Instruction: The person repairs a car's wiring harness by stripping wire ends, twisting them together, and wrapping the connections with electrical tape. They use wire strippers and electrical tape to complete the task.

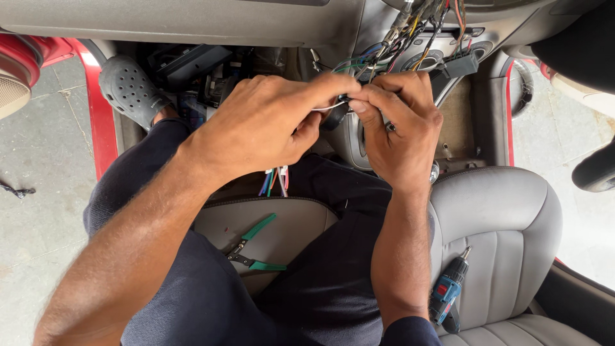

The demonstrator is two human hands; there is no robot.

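- Wire, thin and pale, pinched between both hands at chest height in front of the dashboard opening; its short visible run lies roughly left to right, from the left fingertips across to the right ones.
- Left hand closed in a pinch on the wire, thumb and forefinger meeting at its end, remaining fingers curled under.
- Right hand also closed, fingertips pressed on the same spot from the other side; a small dark part sits just under the meeting point, too hidden to name.
- Both hands touch at the fingertips, so neither is nearer; the wire lies directly between them.
- Wire bundle of many colours hangs from the dashboard just above and behind the right hand, with a black connector at its right edge.
- Second cluster of coloured wire ends shows below the left wrist, over the lap.
- Green-handled pliers lie on the grey seat between the thighs, well below the hands, handles spread.
- Blue cordless drill rests on the neighbouring seat, beside the right forearm.
- Grey perforated clog on the footwell side, left of the hands; red door frame beyond it.
- Loose bundle crowds the space behind the fingers.
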